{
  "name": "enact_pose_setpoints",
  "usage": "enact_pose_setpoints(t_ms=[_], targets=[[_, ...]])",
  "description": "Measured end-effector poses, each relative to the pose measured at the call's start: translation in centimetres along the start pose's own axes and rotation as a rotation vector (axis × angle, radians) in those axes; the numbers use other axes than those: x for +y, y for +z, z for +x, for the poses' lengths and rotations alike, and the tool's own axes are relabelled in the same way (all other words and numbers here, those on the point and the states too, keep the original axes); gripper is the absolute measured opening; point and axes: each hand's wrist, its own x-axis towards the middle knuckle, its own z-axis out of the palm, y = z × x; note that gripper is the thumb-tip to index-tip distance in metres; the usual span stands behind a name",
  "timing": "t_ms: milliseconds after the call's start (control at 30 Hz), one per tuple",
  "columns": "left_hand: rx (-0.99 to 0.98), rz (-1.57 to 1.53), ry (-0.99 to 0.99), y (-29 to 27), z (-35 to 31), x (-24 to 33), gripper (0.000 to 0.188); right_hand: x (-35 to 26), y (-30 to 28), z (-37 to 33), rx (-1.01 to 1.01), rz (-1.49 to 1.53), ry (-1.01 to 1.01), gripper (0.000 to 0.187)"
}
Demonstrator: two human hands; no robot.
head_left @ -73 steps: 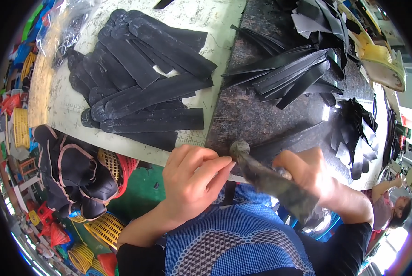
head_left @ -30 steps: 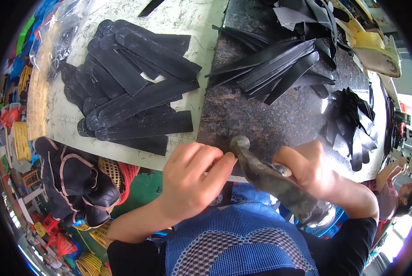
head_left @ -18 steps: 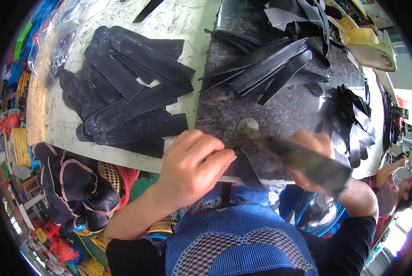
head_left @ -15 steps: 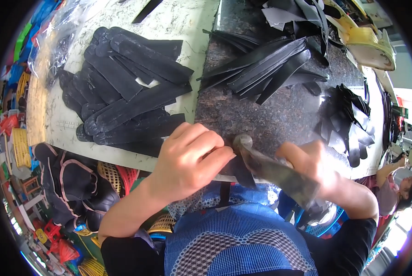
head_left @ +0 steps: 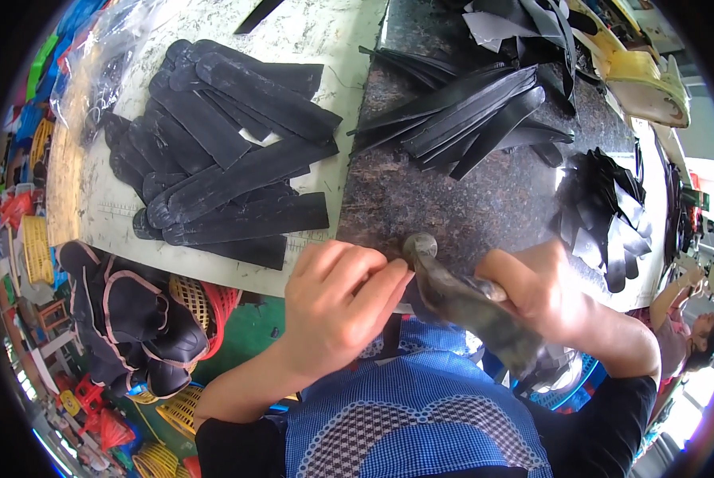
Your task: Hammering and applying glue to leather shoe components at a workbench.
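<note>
My right hand (head_left: 536,287) is wrapped round the handle of a hammer with a heavy metal head (head_left: 468,303). The hammer's round face (head_left: 421,244) points at the near edge of the dark stone slab (head_left: 453,207). Close to that face, my left hand (head_left: 337,299) has its fingers pinched together at the slab's edge, on a black strip (head_left: 414,296) mostly hidden by the fingers and the hammer. Left of the slab lies an overlapping pile of black strips with rounded ends (head_left: 213,151). A fanned bundle of narrower black strips (head_left: 468,115) rests farther back on the slab.
A heap of shiny black pieces (head_left: 608,207) sits at the right, with more dark scraps (head_left: 524,32) at the back. A cream-coloured machine part (head_left: 648,88) stands far right. Black padded items (head_left: 134,311) and baskets (head_left: 190,406) are below left. Another person (head_left: 680,319) is at right.
My left hand has come slightly nearer to me, and less of the black strip beside it shows. The hammer stays in nearly the same place in my right hand.
</note>
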Motion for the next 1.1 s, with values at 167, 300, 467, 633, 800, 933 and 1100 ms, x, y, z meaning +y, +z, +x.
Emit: enact_pose_setpoints(t_ms=[167,300,467,633,800,933,1100], targets=[[0.026,0.024,0.045,0.4,-0.8,-0.3,0.021,0.5,0.5,0.1,0.060,0.032,0.012,0.022],[0.038,-0.051,-0.022,0.7,-0.9,0.1,0.023,-0.1,-0.1,-0.2,0.063,-0.015,-0.062,0.022],[-0.081,-0.087,0.130,0.0,0.4,-1.2,0.021,0.1,-0.2,-0.5,0.126,0.108,-0.019,0.019],[-0.007,0.047,0.120,-0.2,0.0,-1.0,0.024,0.6,0.5,-0.4,0.053,0.044,-0.011,0.019],[0.080,0.006,-0.075,1.3,-1.5,1.1,0.023,0.9,0.9,-0.9,0.147,-0.017,-0.003,0.024],[0.060,0.022,-0.069,1.1,-1.0,1.2,0.023,0.4,0.4,-0.9,0.060,-0.033,-0.047,0.021],[-0.017,0.031,0.152,1.9,1.8,-0.5,0.021,0.3,-1.9,-1.3,0.181,-0.240,0.023,0.027]])
